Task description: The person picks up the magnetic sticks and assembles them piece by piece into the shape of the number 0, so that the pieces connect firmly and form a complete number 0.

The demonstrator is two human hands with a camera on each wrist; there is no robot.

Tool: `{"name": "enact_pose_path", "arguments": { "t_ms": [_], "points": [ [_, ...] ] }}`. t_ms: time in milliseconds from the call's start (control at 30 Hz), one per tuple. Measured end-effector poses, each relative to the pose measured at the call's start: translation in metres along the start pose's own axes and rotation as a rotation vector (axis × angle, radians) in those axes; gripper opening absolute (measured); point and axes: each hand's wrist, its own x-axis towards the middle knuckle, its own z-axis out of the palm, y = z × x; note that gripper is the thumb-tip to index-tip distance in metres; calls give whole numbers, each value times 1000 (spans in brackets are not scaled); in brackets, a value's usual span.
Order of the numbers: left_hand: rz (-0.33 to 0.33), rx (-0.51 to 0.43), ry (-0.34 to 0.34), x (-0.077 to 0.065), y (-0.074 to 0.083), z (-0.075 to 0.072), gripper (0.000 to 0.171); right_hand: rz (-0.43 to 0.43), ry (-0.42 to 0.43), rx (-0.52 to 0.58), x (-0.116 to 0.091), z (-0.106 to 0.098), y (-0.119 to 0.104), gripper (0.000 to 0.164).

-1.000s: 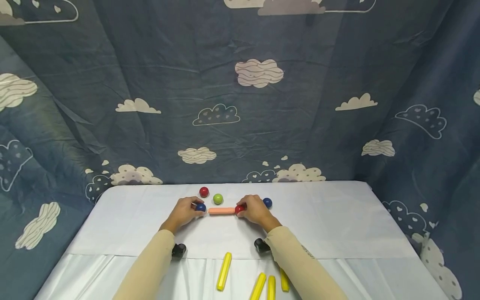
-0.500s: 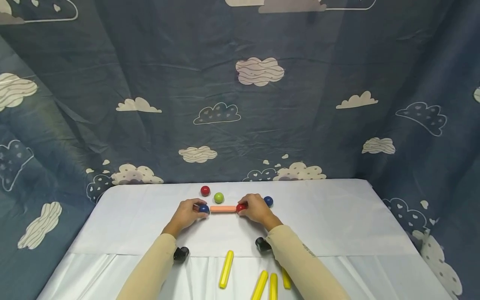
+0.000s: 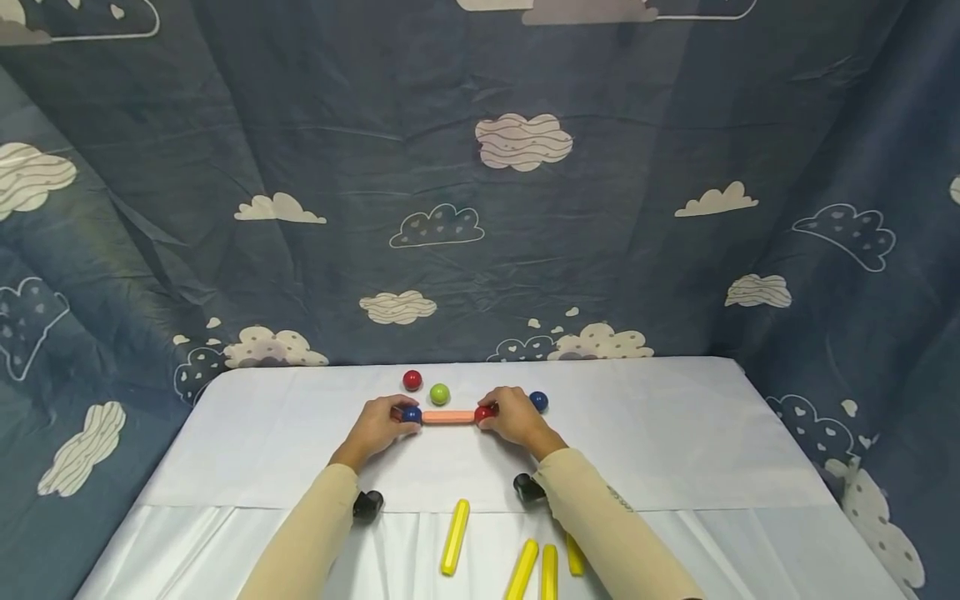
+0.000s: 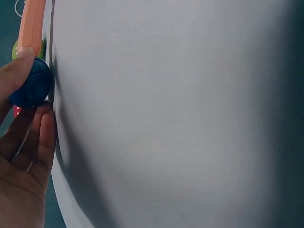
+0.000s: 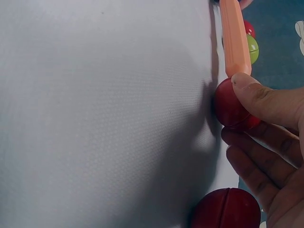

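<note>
An orange stick (image 3: 448, 417) lies sideways between two balls, its ends meeting them. At its left end my left hand (image 3: 374, 427) pinches a blue ball (image 4: 32, 83) between thumb and fingers. My right hand (image 3: 516, 419) grips a red ball (image 5: 233, 103) at the other end, the thumb near the joint. Behind the stick rest a green ball (image 3: 439, 394) and another red ball (image 3: 412, 380). A second blue ball (image 3: 538, 402) sits just beyond the right hand. One more red ball (image 5: 227, 209) appears low in the right wrist view.
Several yellow sticks (image 3: 454, 537) lie toward the front of the white-covered table (image 3: 675, 442), partly beside the right forearm. Black devices (image 3: 367, 505) show at both wrists. A dark curtain with clouds (image 3: 435, 267) hangs behind the table.
The left hand has moved slightly right, closing the small gap between its blue ball and the orange stick. The right hand still grips the red ball at the other end.
</note>
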Motion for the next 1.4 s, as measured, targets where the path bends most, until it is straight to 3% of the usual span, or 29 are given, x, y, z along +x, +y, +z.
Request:
{"name": "enact_pose_path", "arguments": {
  "t_ms": [267,400,600,800,900,1067,1167,1267,1400],
  "points": [
    [-14,2,-17,1,4,1,40,63,-14,13,-2,-3,0,32],
    [30,40,2,-4,3,1,42,69,-30,15,-3,-2,0,32],
    [117,92,31,-24,15,-9,41,53,-26,11,-3,-5,0,31],
    [166,52,-79,-56,37,-14,35,67,-28,2,-2,-7,0,31],
    [159,-6,-165,-73,46,-9,33,62,-34,7,-1,-8,0,31],
    [57,-162,-318,-100,56,6,32,55,-32,17,1,-7,0,31],
    [-2,-264,-374,-110,59,17,35,40,-22,17,2,-6,0,30],
    [-26,-295,-365,-115,60,27,38,33,-17,17,3,-5,0,30],
    [-27,-249,-300,-116,58,39,42,37,-25,20,4,-2,-1,30]
  ]
}}
